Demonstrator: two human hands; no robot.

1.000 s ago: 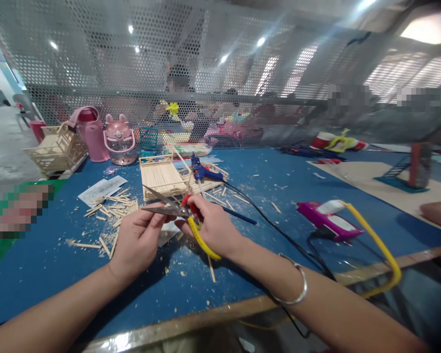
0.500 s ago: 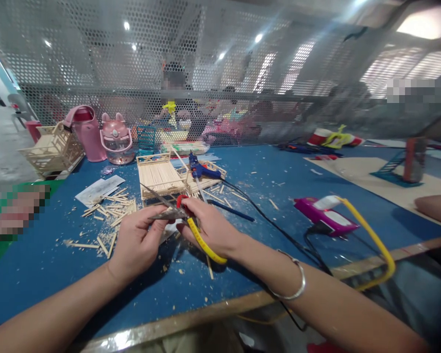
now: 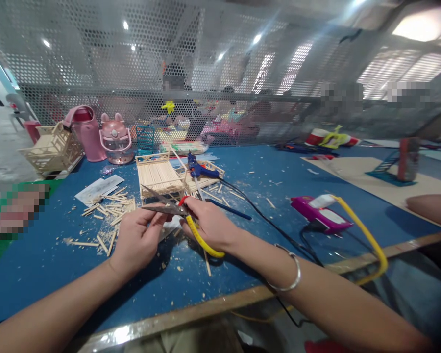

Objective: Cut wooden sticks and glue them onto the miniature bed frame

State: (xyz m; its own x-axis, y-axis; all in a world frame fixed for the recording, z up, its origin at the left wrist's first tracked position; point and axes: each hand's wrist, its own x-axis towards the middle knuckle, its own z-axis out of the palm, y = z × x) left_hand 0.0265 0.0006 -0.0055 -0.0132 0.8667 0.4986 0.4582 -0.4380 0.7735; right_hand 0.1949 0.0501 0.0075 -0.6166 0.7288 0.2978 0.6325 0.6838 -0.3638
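Observation:
My right hand (image 3: 215, 223) is closed round the scissors (image 3: 171, 210), which have a yellow and red handle. Their blades are slightly apart and point left, over the fingertips of my left hand (image 3: 137, 240). Those fingers are pinched together, and whatever they hold is too small and hidden to make out. Just beyond the blades stands a small model bed-like frame of wooden sticks (image 3: 158, 174). Loose cut sticks (image 3: 119, 203) and crumbs lie to the left of it.
A blue glue gun (image 3: 202, 170) rests beside the stick frame, its black cord running right. A purple power strip (image 3: 321, 215) with a yellow cable sits at right. Pink bottles (image 3: 86, 135) and another stick model (image 3: 51, 149) stand at back left, before a perforated metal screen (image 3: 132, 73).
The lower scissor blade has swung up, so the gap between the blades is narrower. My left fingers have shifted slightly below the blades. The view has turned a little right.

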